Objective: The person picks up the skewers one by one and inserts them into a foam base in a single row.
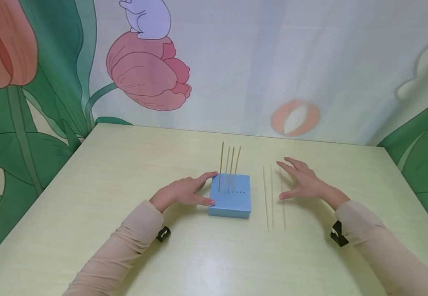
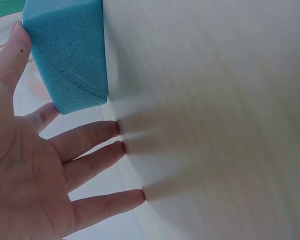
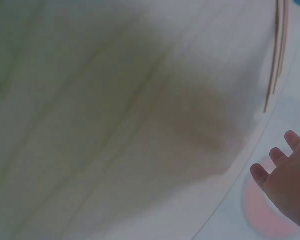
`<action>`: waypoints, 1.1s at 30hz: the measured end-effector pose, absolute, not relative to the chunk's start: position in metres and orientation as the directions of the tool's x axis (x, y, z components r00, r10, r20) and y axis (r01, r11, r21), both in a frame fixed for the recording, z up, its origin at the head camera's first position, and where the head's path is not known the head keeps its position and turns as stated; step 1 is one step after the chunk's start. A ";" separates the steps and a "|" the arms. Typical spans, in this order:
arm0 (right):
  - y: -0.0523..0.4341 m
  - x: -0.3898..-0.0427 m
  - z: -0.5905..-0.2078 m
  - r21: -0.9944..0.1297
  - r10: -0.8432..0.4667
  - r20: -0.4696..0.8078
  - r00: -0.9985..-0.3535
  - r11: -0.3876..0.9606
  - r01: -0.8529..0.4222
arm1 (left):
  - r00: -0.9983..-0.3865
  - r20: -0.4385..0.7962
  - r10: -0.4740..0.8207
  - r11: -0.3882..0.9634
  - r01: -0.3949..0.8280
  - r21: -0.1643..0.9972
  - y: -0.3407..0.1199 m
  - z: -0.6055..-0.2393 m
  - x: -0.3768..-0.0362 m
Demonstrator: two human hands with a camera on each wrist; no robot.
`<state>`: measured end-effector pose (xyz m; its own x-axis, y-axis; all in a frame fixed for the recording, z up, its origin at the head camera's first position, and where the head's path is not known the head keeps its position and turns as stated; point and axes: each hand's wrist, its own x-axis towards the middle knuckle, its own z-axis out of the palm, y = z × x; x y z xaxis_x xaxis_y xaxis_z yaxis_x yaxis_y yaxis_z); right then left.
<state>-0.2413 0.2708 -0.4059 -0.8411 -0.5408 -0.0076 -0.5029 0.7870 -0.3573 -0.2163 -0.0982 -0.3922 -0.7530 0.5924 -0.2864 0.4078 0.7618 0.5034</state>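
Overhead, the left hand (image 1: 182,192) braces the blue foam block (image 1: 230,200) at its 9 o'clock side, fingers straight, steadying four upright sticks (image 1: 229,167). At 3 o'clock, the right hand (image 1: 304,181) hovers flat, holding nothing, over three loose sticks (image 1: 273,197) lying parallel on the table (image 1: 106,185). Left wrist: thumb against grainy foam. Right wrist: fingers extended, sticks at 1 o'clock.

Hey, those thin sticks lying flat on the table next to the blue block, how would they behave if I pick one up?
The loose sticks look very thin and long, so probably light and a bit bendy; one of the standing sticks in the blue foam block already curves. Lying flat on the table, they may roll and be fiddly to pinch.
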 end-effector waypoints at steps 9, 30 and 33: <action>0.280 -0.252 -0.413 -0.323 -0.463 -0.196 -0.865 0.863 -0.388 | -0.752 -0.291 0.591 0.760 0.399 0.512 -0.097 -0.395 -0.217; 0.273 -0.265 -0.413 -0.337 -0.424 -0.203 -0.883 0.876 -0.344 | -0.749 -0.277 0.601 0.751 0.411 0.517 -0.098 -0.392 -0.217; 0.272 -0.264 -0.411 -0.361 -0.420 -0.179 -0.889 0.869 -0.338 | -0.749 -0.279 0.601 0.750 0.408 0.520 -0.098 -0.392 -0.216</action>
<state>-0.2636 0.2723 -0.4113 -0.8895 -0.4204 -0.1790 -0.3383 0.8692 -0.3606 -0.2164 -0.0978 -0.3920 -0.7488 0.6012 -0.2791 0.4084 0.7501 0.5201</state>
